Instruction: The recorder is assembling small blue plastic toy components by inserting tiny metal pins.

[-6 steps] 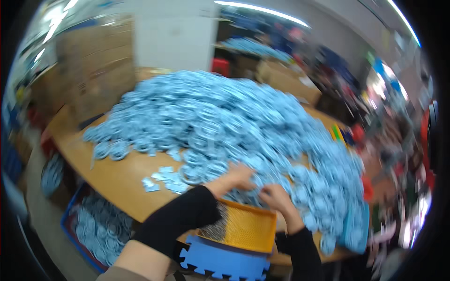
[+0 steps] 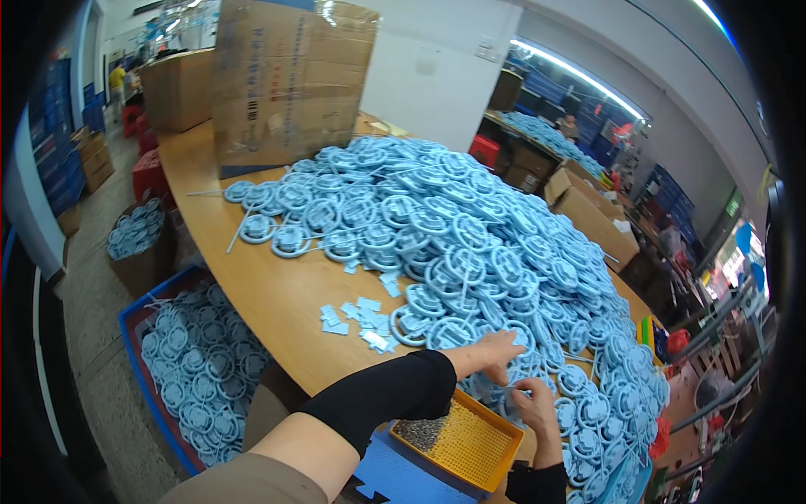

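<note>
Head view: my left hand (image 2: pixel 495 351) and right hand (image 2: pixel 535 403) pinch blue plastic rings (image 2: pixel 512 386) with closed fingers at the pile's edge (image 2: pixel 453 244) on the table (image 2: pixel 277 294), above a yellow tray (image 2: pixel 466 441).

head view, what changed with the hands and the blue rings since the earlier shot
Little has changed. Both the left hand and the right hand remain at the near edge of the blue ring pile, fingers on rings. The yellow tray and small blue tabs lie as before.

light blue plastic rings (image 2: pixel 470 244), tan wooden table (image 2: pixel 277 294), orange tray (image 2: pixel 483 437), black sleeve (image 2: pixel 378 395), brown cardboard box (image 2: pixel 285 80)
</note>
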`<act>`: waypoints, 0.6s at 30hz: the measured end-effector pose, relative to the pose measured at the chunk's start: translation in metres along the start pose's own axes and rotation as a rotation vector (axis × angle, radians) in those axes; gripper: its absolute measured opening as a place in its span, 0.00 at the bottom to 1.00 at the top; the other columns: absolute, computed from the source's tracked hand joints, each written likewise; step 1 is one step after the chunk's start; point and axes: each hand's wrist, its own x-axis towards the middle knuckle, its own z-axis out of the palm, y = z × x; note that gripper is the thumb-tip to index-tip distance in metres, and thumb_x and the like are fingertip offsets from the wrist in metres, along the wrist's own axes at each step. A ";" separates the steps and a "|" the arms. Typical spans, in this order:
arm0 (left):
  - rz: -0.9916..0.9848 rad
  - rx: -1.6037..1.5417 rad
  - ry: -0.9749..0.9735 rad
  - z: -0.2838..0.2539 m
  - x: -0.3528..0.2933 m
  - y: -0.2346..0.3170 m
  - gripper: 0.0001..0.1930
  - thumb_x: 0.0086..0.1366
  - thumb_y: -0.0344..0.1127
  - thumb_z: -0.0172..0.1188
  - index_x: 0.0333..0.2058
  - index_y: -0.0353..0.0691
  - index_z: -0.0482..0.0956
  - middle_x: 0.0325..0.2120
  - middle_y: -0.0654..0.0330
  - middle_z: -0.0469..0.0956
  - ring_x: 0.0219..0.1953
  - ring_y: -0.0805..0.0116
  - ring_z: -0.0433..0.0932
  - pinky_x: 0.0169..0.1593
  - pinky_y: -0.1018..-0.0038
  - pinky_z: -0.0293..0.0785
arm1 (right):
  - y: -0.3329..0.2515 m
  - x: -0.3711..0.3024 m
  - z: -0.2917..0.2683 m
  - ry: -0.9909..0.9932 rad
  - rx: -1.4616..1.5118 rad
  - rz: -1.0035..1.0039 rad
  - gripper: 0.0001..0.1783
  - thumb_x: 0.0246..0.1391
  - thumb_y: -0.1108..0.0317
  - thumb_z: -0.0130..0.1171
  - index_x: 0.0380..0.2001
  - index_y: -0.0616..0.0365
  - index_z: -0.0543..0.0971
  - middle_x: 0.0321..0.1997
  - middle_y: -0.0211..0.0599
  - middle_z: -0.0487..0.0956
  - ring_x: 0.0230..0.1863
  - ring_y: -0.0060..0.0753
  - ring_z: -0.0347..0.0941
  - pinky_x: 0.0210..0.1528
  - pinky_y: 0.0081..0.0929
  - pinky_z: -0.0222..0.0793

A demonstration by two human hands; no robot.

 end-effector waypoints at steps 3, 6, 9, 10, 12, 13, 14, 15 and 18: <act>0.105 -0.213 0.282 -0.001 -0.022 -0.015 0.34 0.46 0.43 0.66 0.52 0.42 0.65 0.48 0.51 0.66 0.51 0.48 0.67 0.52 0.55 0.65 | -0.010 0.004 -0.013 0.164 0.384 0.065 0.04 0.48 0.76 0.60 0.30 0.60 0.77 0.26 0.27 0.73 0.30 0.23 0.71 0.30 0.21 0.66; 0.001 -0.658 0.830 -0.023 -0.045 -0.024 0.25 0.44 0.39 0.70 0.39 0.40 0.68 0.36 0.54 0.70 0.40 0.61 0.73 0.40 0.67 0.71 | -0.054 0.011 -0.030 0.175 0.760 0.215 0.03 0.53 0.75 0.58 0.32 0.62 0.75 0.26 0.29 0.74 0.26 0.19 0.69 0.29 0.17 0.65; -0.216 -1.406 1.070 -0.007 -0.069 -0.039 0.20 0.49 0.41 0.71 0.33 0.41 0.69 0.26 0.65 0.71 0.31 0.75 0.72 0.33 0.76 0.70 | -0.095 0.032 -0.006 0.147 0.824 0.172 0.05 0.54 0.72 0.57 0.32 0.60 0.73 0.25 0.29 0.74 0.26 0.22 0.71 0.28 0.19 0.68; -0.241 -1.672 0.975 -0.007 -0.082 -0.030 0.18 0.53 0.42 0.69 0.33 0.41 0.69 0.28 0.67 0.72 0.31 0.77 0.72 0.34 0.78 0.71 | -0.106 0.037 0.006 0.143 0.907 0.240 0.05 0.53 0.72 0.57 0.31 0.61 0.73 0.25 0.30 0.74 0.25 0.22 0.71 0.28 0.19 0.68; -0.219 -1.837 1.032 0.007 -0.111 -0.030 0.16 0.56 0.37 0.66 0.37 0.41 0.68 0.31 0.64 0.73 0.33 0.75 0.74 0.37 0.75 0.73 | -0.120 0.046 0.040 0.085 1.041 0.311 0.05 0.52 0.72 0.58 0.29 0.61 0.73 0.25 0.32 0.75 0.25 0.22 0.72 0.28 0.20 0.69; -0.181 -1.890 1.039 0.008 -0.117 -0.022 0.16 0.57 0.36 0.64 0.40 0.40 0.67 0.34 0.63 0.73 0.35 0.74 0.74 0.38 0.74 0.73 | -0.121 0.048 0.047 0.068 1.079 0.310 0.05 0.52 0.72 0.58 0.29 0.61 0.73 0.25 0.32 0.75 0.25 0.22 0.72 0.28 0.20 0.70; -0.170 -1.930 1.051 0.015 -0.125 -0.022 0.17 0.58 0.35 0.63 0.42 0.39 0.67 0.36 0.61 0.72 0.37 0.73 0.74 0.39 0.74 0.73 | -0.120 0.047 0.058 0.097 1.079 0.349 0.05 0.52 0.71 0.58 0.29 0.61 0.73 0.24 0.31 0.75 0.24 0.22 0.72 0.27 0.19 0.69; -0.134 -1.934 1.107 0.020 -0.132 -0.021 0.18 0.60 0.34 0.61 0.45 0.39 0.66 0.38 0.61 0.72 0.39 0.72 0.73 0.40 0.74 0.73 | -0.125 0.045 0.067 0.127 1.085 0.382 0.06 0.52 0.70 0.59 0.29 0.60 0.73 0.24 0.30 0.74 0.24 0.22 0.72 0.27 0.19 0.69; -0.149 -0.362 1.037 0.070 -0.140 -0.048 0.20 0.63 0.30 0.56 0.52 0.38 0.63 0.44 0.60 0.69 0.43 0.71 0.72 0.43 0.72 0.74 | -0.136 0.038 0.076 0.151 1.098 0.545 0.07 0.53 0.66 0.59 0.31 0.58 0.75 0.24 0.28 0.73 0.25 0.20 0.69 0.28 0.20 0.67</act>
